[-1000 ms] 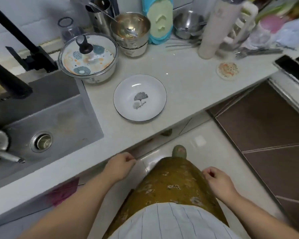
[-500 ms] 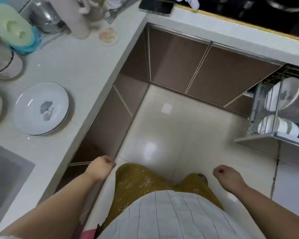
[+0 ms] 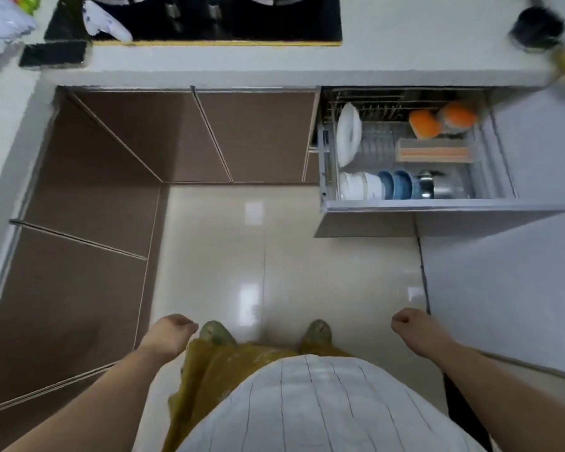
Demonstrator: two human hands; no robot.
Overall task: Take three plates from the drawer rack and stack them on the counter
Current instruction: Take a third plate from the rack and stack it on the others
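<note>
Plates [image 3: 348,135] stand on edge in the drawer rack [image 3: 405,151], which is pulled out under the counter [image 3: 388,65] on the far right; one big white plate leans at the left end of the rack; white bowls [image 3: 359,185] and blue bowls [image 3: 397,184] sit in the front row, and two orange things [image 3: 441,120] sit at the back; the left hand [image 3: 168,336] hangs low by the brown cupboard doors [image 3: 111,190], fingers curled in, holding nothing; the right hand [image 3: 415,327] hangs low over the shiny floor [image 3: 274,256], fingers curled in too, holding nothing; both hands are well apart from the rack; a black stove top [image 3: 216,17] sits on the counter.
</note>
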